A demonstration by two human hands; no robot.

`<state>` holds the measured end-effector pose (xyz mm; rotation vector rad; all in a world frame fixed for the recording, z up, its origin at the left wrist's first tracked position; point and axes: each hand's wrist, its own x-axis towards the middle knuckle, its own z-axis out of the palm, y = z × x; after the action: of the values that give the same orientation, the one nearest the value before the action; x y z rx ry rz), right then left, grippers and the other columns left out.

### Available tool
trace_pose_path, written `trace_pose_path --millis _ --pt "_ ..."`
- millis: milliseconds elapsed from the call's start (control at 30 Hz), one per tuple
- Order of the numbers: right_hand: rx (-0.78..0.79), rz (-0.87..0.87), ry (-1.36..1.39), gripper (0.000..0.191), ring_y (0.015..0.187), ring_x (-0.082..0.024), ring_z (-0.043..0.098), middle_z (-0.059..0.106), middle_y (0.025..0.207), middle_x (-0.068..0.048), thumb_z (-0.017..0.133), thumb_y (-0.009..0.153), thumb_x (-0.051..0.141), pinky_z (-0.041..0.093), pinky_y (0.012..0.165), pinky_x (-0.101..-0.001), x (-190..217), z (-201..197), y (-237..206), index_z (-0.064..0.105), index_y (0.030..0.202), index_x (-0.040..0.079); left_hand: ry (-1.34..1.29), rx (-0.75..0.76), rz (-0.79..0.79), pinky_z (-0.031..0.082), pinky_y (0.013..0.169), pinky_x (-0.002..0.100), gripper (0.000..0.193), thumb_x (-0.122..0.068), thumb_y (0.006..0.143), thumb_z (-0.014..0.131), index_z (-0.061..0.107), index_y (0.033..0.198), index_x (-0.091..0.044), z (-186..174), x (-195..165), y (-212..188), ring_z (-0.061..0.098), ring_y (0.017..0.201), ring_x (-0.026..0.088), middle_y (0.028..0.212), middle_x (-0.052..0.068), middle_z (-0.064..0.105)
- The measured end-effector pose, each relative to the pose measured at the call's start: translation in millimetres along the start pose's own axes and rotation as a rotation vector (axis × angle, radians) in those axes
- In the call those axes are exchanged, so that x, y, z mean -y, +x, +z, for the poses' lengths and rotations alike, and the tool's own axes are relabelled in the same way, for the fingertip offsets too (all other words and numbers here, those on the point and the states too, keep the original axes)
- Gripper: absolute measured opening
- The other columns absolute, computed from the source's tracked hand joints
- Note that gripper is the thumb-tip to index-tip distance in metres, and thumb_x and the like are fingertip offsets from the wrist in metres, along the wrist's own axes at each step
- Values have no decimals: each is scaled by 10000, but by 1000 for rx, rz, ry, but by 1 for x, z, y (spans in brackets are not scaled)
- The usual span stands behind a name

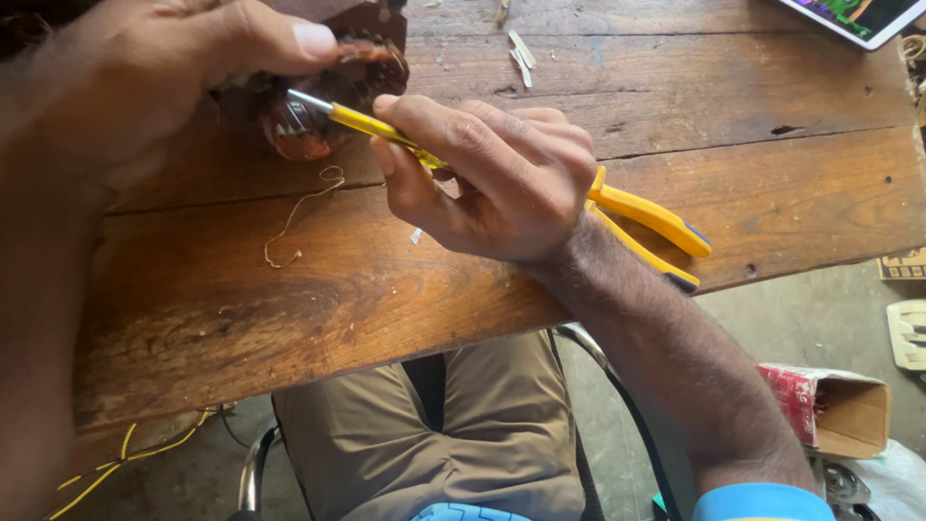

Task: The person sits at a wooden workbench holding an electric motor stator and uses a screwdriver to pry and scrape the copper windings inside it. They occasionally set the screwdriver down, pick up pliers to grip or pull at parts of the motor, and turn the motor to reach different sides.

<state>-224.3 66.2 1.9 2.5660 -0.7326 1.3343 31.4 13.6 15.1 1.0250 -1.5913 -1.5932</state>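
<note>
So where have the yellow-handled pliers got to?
The yellow-handled pliers lie on the wooden table, right of centre in the head view, partly under the right hand and near the table's front edge.

The left hand (145, 68) covers most of the round copper-wound motor part (318, 106), and its grip runs off the top edge. Inside the right hand's (502, 178) grip, the middle of the slim yellow-handled tool (371, 123) is hidden. Beyond it, a flat tablet screen (858, 17) is cut by the corner.

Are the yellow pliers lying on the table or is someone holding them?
Lying on the wooden table. The yellow pliers rest flat behind the right hand, which grips a yellow-handled tool instead.
</note>
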Motion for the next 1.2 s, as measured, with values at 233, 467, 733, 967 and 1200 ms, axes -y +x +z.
trace_pose_path --millis 233,467,733,967,1200 --pt "-14 -65 -5 201 754 -108 756 788 991 -71 814 1044 112 593 635 -253 -9 3 -5 707 1195 34 -215 -63 22 624 768 314 177 -178 1004 642 677 1110 -41 3 0 3 723 890 157 997 47 709" --pt "-90 -171 22 158 590 -43 676 794 896 -50 765 1059 130 522 480 -223 -43 10 -12 738 1185 39 -132 -43 46 606 688 327 187 -197 966 643 690 1055 -40 4 -2 -1 692 803 163 933 60 693" --pt "-81 -116 -12 142 689 -79 742 805 967 -76 770 1076 127 578 574 -239 -29 5 -13 733 1175 33 -21 8 214 568 805 280 217 -204 1037 649 693 1131 -14 1 3 0 684 907 132 1026 58 708" --pt "-14 -37 -5 193 766 -150 768 771 957 -90 817 1032 84 607 673 -281 -6 -8 -4 717 1180 10 119 0 39 569 637 282 322 -294 982 634 733 1116 -18 7 -8 -2 683 701 134 872 50 729" --pt "-6 14 8 182 787 -160 774 770 999 -80 817 1058 100 617 684 -272 -2 -7 -2 722 1199 37 117 48 45 577 645 268 378 -309 984 610 742 1196 -25 6 -8 -3 693 729 121 935 44 746"
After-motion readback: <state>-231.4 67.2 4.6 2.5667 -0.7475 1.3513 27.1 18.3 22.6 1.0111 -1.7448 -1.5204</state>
